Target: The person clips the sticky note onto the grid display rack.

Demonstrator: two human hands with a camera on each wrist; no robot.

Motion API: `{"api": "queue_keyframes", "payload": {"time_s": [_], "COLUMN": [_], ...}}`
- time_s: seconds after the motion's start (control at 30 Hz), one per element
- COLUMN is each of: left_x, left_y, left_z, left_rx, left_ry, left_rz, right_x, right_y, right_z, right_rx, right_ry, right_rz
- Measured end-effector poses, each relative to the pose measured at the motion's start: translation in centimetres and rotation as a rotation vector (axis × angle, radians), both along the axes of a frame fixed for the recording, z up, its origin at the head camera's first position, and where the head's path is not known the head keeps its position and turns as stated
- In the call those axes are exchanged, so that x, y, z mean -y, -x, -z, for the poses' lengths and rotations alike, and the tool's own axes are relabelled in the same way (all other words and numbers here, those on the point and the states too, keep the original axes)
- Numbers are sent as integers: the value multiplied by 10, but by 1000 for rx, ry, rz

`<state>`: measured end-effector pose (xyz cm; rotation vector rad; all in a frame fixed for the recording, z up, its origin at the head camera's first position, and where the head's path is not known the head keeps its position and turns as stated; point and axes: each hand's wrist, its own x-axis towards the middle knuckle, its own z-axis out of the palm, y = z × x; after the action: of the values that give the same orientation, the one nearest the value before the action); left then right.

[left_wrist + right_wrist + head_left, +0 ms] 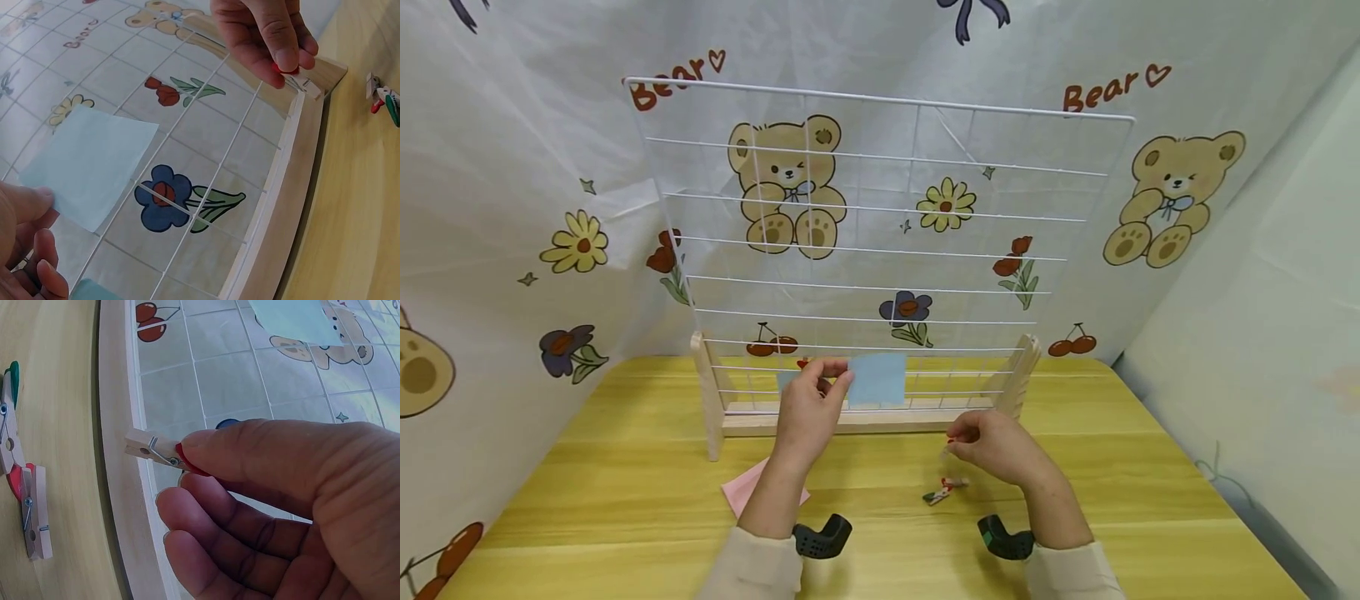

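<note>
My left hand point(811, 410) pinches the left edge of a light blue paper square point(880, 380) between thumb and fingers, holding it up against the white wire grid point(850, 285). Lower right, in front of the grid's wooden base, my right hand point(1000, 448) pinches a small wooden clothespin point(151, 447) by its red end, its bare wooden tip pointing away from the fingers. Partly hidden behind the left hand is another blue paper point(786, 380) at the grid, with a bit of red above it. Two more clothespins point(945, 492) lie on the table below the right hand.
A pink paper point(747, 485) lies under my left forearm on the yellow wood-grain table point(647, 492). Wooden feet point(706, 398) hold the grid up at both sides. Behind it hangs a white cloth point(1030, 50) printed with bears and flowers.
</note>
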<state>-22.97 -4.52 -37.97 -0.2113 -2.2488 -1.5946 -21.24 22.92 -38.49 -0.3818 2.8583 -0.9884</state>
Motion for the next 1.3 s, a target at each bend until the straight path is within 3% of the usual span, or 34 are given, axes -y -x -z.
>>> {"api": "queue_keyframes", "payload": {"time_s": [0.47,0.97,1.3], "left_x": [-3,-2,-2], "left_y": [9,16,17], "left_z": [-4,6,9], "left_rx": [39,21,6], "left_ry": [-3,-9,-14], "left_rz": [-24,-24,-38], "right_x": [0,0,7], "right_y": [5,3,4], "right_z": [0,2,0], "right_rx": [-39,-27,-92], "right_ry": [4,43,-3], "right_rz": [-23,19,74]}}
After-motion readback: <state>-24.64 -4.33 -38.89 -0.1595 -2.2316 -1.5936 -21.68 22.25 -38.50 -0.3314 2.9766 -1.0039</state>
